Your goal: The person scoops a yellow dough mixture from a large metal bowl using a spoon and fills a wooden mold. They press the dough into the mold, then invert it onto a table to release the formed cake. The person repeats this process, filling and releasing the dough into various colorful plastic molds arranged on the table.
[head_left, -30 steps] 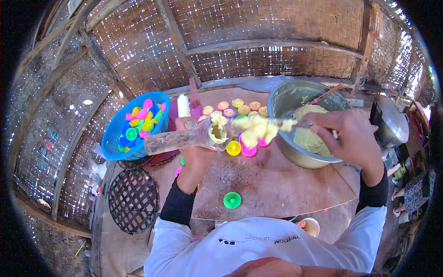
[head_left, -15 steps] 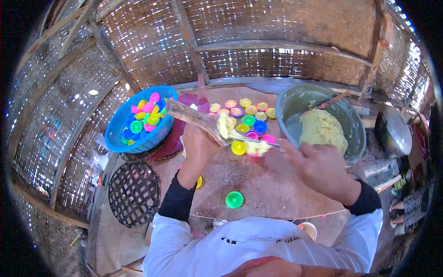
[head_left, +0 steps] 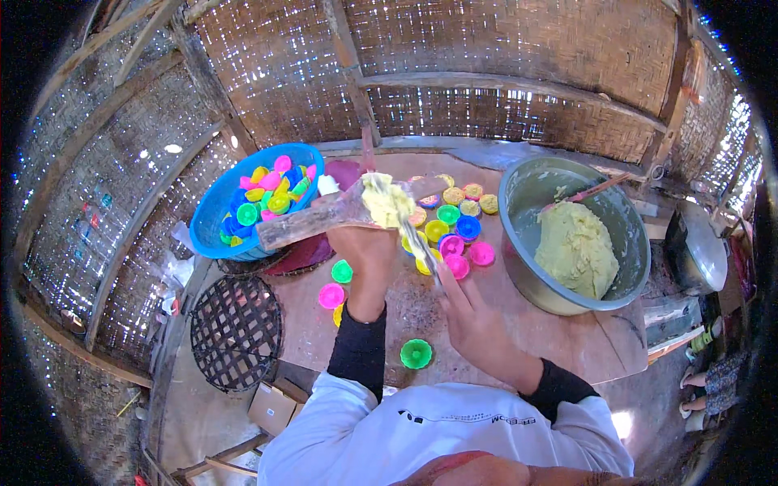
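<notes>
My left hand [head_left: 365,253] grips a rough wooden paddle [head_left: 298,226] from below, its handle end pointing left. A lump of pale yellow dough [head_left: 386,201] sits on the wood above that hand. In my right hand [head_left: 485,330] is a thin metal utensil [head_left: 421,249], smeared with dough, slanting up to the lump; its exact kind is unclear. Beyond my hands, several small fluted moulds stand on the table, including a blue one [head_left: 468,227] and a pink one [head_left: 482,253]. Farther back, some moulds hold yellow filling [head_left: 453,195]. A green mould [head_left: 416,354] lies near me.
At the right, a large green-grey basin [head_left: 531,279] contains a dough mass [head_left: 577,249] and a wooden stick [head_left: 597,188]. A blue basin [head_left: 209,243] of colourful moulds stands left, near a dark woven basket [head_left: 235,334]. Behind the table [head_left: 559,344] rises a woven wall [head_left: 519,40].
My right hand has come left and closer to me, turning the utensil steeper. The wooden paddle has swung so its handle end sits lower. Pink and green moulds now show beside my left wrist.
</notes>
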Motion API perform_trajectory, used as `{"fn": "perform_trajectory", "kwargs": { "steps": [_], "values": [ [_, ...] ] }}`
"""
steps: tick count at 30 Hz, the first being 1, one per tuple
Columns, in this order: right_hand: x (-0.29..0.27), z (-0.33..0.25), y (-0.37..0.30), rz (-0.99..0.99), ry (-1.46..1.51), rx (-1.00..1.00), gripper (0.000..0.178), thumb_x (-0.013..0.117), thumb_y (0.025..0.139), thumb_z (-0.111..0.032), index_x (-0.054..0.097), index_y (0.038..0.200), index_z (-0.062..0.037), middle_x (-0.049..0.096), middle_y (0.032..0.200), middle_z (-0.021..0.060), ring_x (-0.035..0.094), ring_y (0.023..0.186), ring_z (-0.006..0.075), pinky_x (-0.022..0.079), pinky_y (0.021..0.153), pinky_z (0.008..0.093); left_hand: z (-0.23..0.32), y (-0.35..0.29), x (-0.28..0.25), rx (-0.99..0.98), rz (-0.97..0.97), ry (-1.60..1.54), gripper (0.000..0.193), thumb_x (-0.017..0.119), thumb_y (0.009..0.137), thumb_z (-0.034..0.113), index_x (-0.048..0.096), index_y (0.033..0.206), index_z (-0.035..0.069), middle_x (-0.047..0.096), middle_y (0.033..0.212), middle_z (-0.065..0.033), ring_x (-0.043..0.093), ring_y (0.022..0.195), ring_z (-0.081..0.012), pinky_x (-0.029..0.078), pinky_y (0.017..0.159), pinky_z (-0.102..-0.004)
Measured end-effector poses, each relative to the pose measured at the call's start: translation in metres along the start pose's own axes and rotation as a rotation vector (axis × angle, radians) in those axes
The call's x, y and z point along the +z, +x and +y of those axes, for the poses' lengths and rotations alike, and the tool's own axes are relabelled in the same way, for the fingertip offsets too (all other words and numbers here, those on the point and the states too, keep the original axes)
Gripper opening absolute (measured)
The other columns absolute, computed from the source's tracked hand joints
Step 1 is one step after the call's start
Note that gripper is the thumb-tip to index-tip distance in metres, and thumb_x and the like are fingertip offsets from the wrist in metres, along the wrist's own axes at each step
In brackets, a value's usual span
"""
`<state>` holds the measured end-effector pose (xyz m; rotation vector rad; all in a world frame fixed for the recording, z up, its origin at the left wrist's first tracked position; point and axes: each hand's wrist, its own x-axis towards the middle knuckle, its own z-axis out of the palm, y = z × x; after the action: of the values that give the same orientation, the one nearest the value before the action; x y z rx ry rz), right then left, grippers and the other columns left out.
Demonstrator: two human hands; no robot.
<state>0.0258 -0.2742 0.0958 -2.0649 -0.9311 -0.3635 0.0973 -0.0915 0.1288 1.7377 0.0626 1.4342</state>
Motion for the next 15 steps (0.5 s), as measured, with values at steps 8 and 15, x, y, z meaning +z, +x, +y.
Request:
{"fn": "perform_trajectory", "kwargs": {
  "steps": [8, 15],
  "values": [
    [-0.060, 0.013, -0.004, 0.048, -0.111, 0.145, 0.036, 0.048, 0.085, -0.007, 0.049, 0.121, -0.0094, 0.057, 0.078, 0.0191, 0.058, 0.064, 0.0329, 0.046, 0.056, 0.0365, -0.048, -0.009, -0.004, -0.067, 0.040, -0.272, 0.041, 0.073, 0.067, 0.016, 0.052, 0.098, 0.003, 0.058, 0.092, -0.0084, 0.057, 0.085, -0.0197, 0.044, 0.077, -0.0326],
    [-0.037, 0.023, 0.006, 0.134, -0.028, 0.184, 0.029, 0.046, 0.089, -0.013, 0.050, 0.116, -0.0054, 0.054, 0.065, 0.0231, 0.059, 0.057, 0.0355, 0.045, 0.050, 0.0369, -0.046, -0.031, 0.032, -0.136, 0.033, -0.607, 0.042, 0.071, 0.070, 0.016, 0.042, 0.098, 0.003, 0.042, 0.092, -0.0057, 0.048, 0.083, -0.0172, 0.040, 0.072, -0.0323]
  ]
}}
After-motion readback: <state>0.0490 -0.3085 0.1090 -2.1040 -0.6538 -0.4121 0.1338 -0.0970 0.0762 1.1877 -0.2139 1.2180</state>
